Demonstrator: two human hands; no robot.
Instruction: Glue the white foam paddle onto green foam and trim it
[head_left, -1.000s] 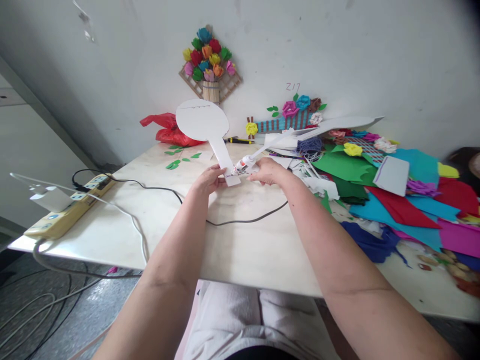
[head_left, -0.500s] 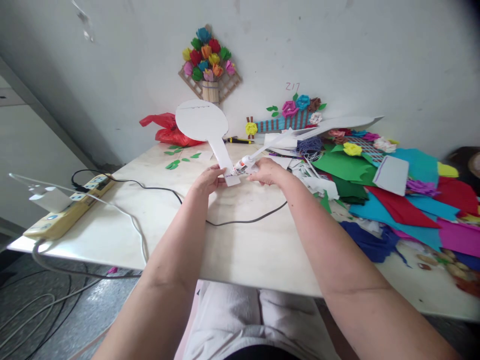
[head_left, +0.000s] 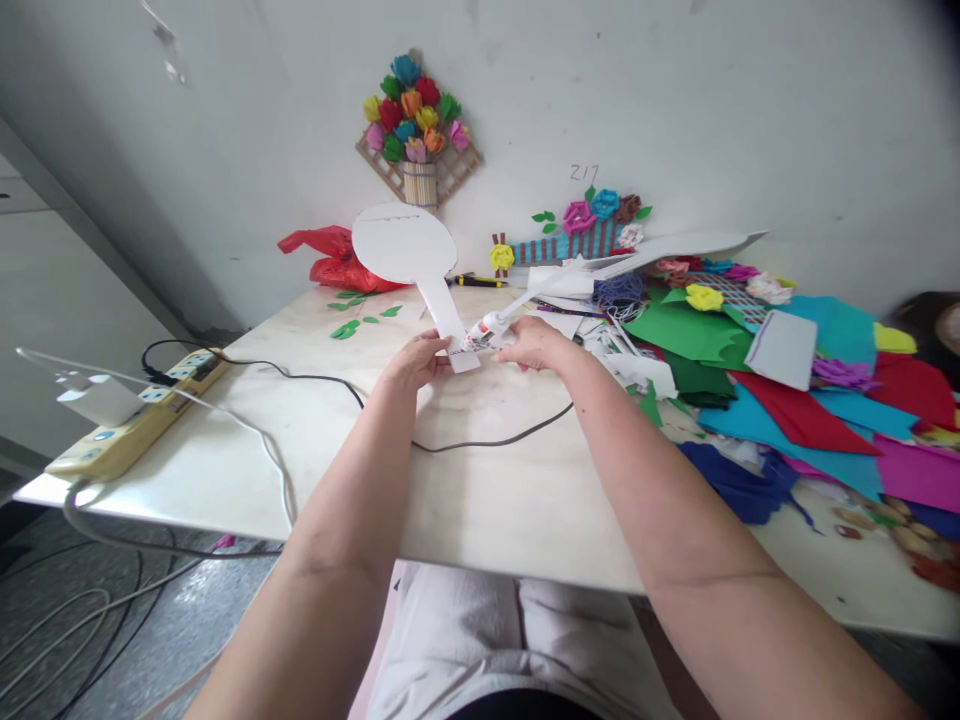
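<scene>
Forearms point(head_left: 337, 510), bare and stretched nearly straight, run forward from the two lower corners of the view and draw in towards each other over a pale, smooth tabletop point(head_left: 510, 510). The left hand point(head_left: 420, 360) is closed in a pinch, thumb on the near face and fingers behind, on the narrow lower end of a flat white paddle-shaped cutout point(head_left: 405, 243). That piece slants up and leftward from the grip, its rounded head overlapping a crumpled red plastic bag point(head_left: 334, 262) in this view.

The right hand point(head_left: 536, 343), wrist low and knuckles up, curls its fingers around a white glue-gun-like tool with an orange mark point(head_left: 491, 324); a long white rod point(head_left: 545, 285) extends from its back, up and to the right. Its nozzle points at the cutout's narrow end, but whether the two touch cannot be told. The hands sit near each other, apart. A thin black cord point(head_left: 495, 443) curves across the table beneath the arms.
</scene>
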